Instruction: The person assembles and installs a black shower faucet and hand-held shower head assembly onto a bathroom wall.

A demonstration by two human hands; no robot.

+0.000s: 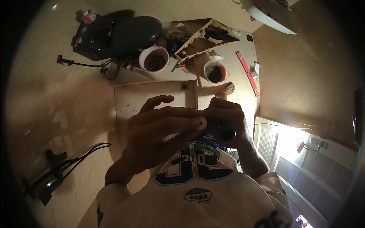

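In front of my chest, my left hand [156,125] pinches a small white disc [202,122] with a dark dot at its middle. Its index finger is lifted clear of the others. My right hand [228,114] is wrapped round a dark, round-ended handle [227,133]; the rest of that tool is hidden by my fingers, so its kind does not show. Disc and handle are close together, and I cannot tell whether they touch.
Ahead are a black toilet [133,32], a white bucket [143,53], a second bucket [225,74] with dark residue and a torn cardboard box [197,47]. A red spirit level [247,73] lies right. Black fixtures [57,167] jut out at left; a white basin [272,17] is far right.
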